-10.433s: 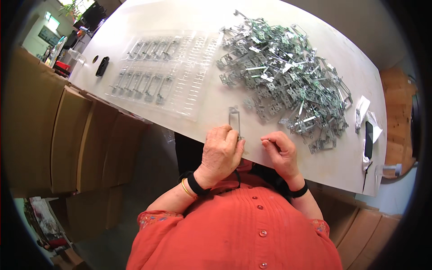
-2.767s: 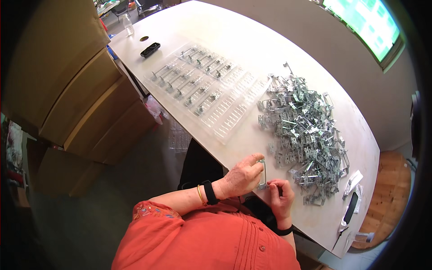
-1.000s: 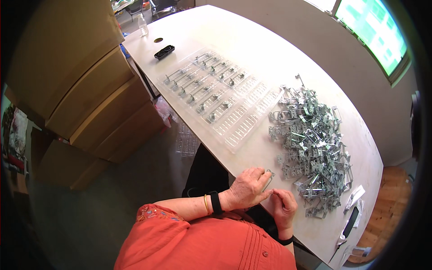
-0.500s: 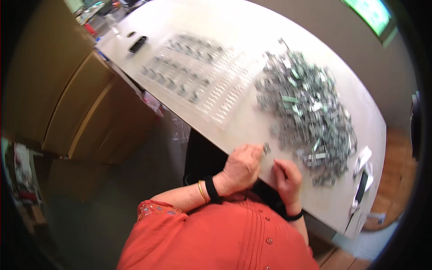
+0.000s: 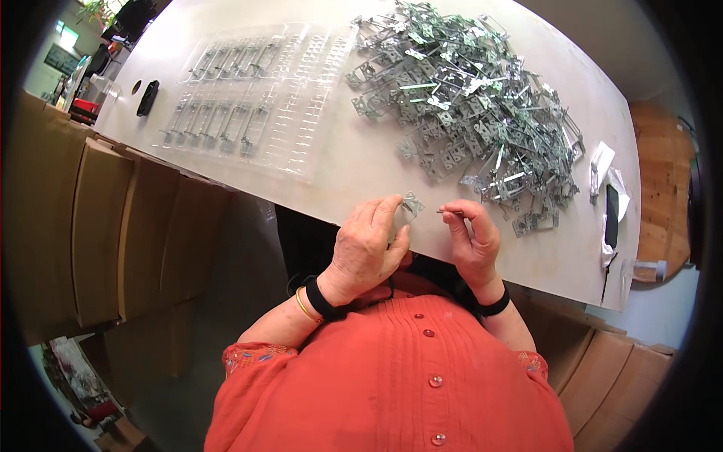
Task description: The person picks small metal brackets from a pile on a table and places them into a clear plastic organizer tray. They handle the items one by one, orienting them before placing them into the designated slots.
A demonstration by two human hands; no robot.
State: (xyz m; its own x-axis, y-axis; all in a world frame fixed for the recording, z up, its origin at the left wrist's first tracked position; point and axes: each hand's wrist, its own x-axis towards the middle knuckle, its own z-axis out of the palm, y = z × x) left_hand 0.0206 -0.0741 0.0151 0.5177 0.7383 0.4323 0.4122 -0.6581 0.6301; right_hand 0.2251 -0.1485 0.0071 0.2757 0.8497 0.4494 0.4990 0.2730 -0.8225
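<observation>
My left hand (image 5: 365, 242), with a black band and a gold bangle at its wrist, is near the table's front edge. Its fingertips are closed on a small silver metal bracket (image 5: 412, 204) with cut-out holes. To the right, my right hand (image 5: 476, 237) pinches a short thin metal pin (image 5: 449, 213) between thumb and forefinger. The pin points toward the bracket, with a gap between them. Beyond the right hand lies a big heap of loose metal brackets (image 5: 482, 113). A clear plastic tray (image 5: 297, 154) at the far left holds rows of metal parts in some slots; other slots are bare.
A black oblong object (image 5: 148, 98) lies left of the tray. Near the table's right edge are a black-handled tool (image 5: 612, 218) and crumpled white wrapping (image 5: 601, 169). Cardboard boxes (image 5: 105, 226) stand below on the left, and a round wooden stool (image 5: 661, 188) is at the right.
The view has shifted, so the table looks turned. My hands have risen over the table edge. The left hand's thumb has spread from its fist, and a pin now shows in the right hand's pinch.
</observation>
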